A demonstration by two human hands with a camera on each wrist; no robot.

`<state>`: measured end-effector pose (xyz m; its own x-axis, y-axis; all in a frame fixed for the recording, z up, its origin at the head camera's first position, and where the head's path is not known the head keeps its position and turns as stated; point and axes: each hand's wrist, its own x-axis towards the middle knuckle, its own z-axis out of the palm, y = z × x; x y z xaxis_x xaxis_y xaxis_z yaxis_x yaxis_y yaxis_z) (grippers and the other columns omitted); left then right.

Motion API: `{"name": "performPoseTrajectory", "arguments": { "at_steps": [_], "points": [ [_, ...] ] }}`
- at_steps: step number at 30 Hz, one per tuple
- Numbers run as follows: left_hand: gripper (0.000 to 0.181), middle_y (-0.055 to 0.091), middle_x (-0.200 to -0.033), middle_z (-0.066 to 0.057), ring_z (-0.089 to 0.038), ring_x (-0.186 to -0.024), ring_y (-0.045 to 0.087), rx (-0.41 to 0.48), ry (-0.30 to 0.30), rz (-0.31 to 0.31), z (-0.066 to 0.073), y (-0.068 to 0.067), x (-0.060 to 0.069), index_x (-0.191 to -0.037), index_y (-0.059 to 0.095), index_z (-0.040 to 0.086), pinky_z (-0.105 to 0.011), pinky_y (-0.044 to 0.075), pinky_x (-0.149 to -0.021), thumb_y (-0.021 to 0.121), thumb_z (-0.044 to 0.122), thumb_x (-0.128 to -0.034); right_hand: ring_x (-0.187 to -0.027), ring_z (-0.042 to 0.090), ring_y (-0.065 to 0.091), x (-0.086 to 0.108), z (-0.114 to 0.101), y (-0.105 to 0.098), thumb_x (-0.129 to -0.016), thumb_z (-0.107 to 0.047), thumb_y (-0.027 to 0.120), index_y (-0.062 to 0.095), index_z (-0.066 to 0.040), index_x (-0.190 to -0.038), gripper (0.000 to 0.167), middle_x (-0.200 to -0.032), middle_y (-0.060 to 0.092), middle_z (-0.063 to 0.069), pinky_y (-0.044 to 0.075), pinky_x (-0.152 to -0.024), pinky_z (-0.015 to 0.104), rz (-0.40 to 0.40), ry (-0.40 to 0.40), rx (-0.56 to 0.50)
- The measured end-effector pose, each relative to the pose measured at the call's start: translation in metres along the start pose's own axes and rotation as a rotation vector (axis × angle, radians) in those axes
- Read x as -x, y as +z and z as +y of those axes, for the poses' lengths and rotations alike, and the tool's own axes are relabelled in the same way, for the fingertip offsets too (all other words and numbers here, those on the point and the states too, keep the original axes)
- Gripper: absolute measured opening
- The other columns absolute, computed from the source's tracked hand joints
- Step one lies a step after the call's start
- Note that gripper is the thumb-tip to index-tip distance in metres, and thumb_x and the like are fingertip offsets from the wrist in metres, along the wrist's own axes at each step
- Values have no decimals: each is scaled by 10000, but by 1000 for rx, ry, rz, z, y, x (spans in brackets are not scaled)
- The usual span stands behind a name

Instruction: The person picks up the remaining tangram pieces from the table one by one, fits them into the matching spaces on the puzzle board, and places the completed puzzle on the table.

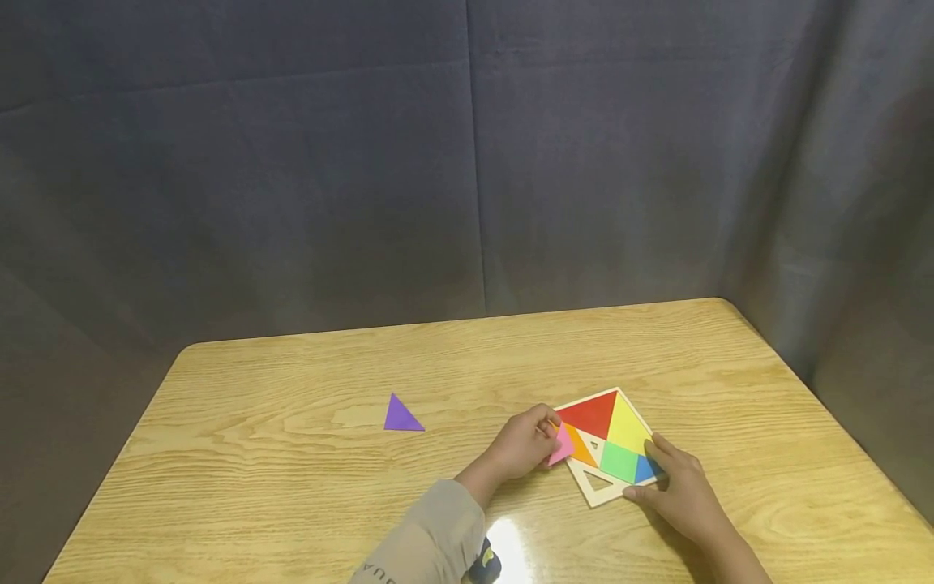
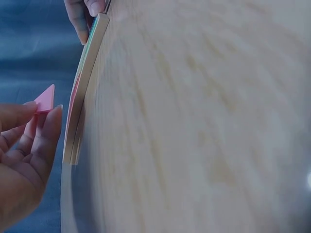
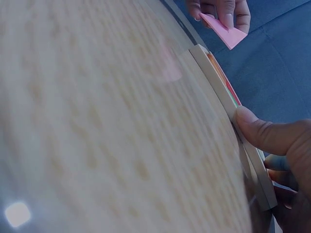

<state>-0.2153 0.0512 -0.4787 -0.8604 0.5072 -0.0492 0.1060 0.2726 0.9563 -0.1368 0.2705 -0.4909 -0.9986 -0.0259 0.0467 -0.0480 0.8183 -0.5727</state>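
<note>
My left hand point(image 1: 520, 444) pinches a pink triangular tangram piece point(image 1: 561, 445) between thumb and fingers, above the left side of a pale wooden tangram tray point(image 1: 582, 484). In the left wrist view the pink piece point(image 2: 45, 100) sticks up from the fingertips, apart from the tray. With thumb and fingers on two sides of its right corner, my right hand point(image 1: 679, 491) holds the tray against the table. Red point(image 1: 591, 415), yellow point(image 1: 628, 424), green point(image 1: 619, 462), blue point(image 1: 645, 468) and orange point(image 1: 581, 448) pieces lie in it. Two bare recesses show triangular holes.
A purple triangle point(image 1: 400, 416) lies alone on the wooden table point(image 1: 277, 478), left of the tray. Near the front edge, a small dark object point(image 1: 485, 563) shows beside the left sleeve point(image 1: 438, 531). A grey curtain point(image 1: 350, 186) hangs behind the table.
</note>
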Motion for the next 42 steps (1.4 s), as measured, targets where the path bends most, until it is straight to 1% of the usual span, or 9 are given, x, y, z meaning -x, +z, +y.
{"name": "performPoseTrajectory", "arguments": {
  "at_steps": [9,15,18,27,34,37,42],
  "points": [
    [217,489,-729,1,-78,-491,493,34,-5,16,0,3,-4,-977,505,38,-194,430,-453,548,-48,-782,-1103,463,264,1,-3,-2,-641,-377,712,399,137,-1195,818,-1273,298,302,257,-848,588,-2,4,5],
    [243,483,-760,-9,-86,-502,492,87,-21,28,2,7,-6,-989,499,30,-223,458,-469,550,-66,-772,-1103,470,257,1,-2,-1,-639,-381,711,396,137,-1196,823,-1277,291,301,254,-845,592,1,8,7],
    [249,477,-759,-8,-90,-490,493,98,-23,40,3,9,-8,-983,501,25,-234,463,-467,552,-76,-761,-1102,467,262,1,-1,-1,-637,-375,714,399,137,-1194,819,-1275,295,301,256,-845,589,5,4,3],
    [270,462,-734,9,-113,-440,480,114,-47,52,6,12,-10,-1012,495,9,-257,460,-447,559,-73,-763,-1102,465,265,1,-1,0,-637,-370,716,406,136,-1189,811,-1274,300,299,251,-853,582,11,0,10],
    [296,471,-732,-3,-129,-451,491,116,-70,59,7,13,-11,-1035,496,25,-259,463,-457,561,-68,-761,-1112,473,245,0,-1,0,-642,-366,713,396,135,-1196,812,-1283,286,297,234,-858,592,0,8,1],
    [316,479,-729,-8,-117,-456,495,106,-64,56,7,15,-12,-1052,498,10,-250,465,-453,564,-75,-754,-1110,475,247,1,-1,-1,-643,-366,712,398,136,-1195,810,-1282,289,298,237,-854,593,-1,7,-2],
    [315,484,-723,-8,-101,-454,500,93,-47,61,9,18,-13,-1039,507,-3,-245,465,-448,572,-80,-740,-1110,477,244,1,-2,-1,-646,-371,707,393,136,-1197,812,-1284,284,300,235,-849,600,-5,7,-10]
  ]
}}
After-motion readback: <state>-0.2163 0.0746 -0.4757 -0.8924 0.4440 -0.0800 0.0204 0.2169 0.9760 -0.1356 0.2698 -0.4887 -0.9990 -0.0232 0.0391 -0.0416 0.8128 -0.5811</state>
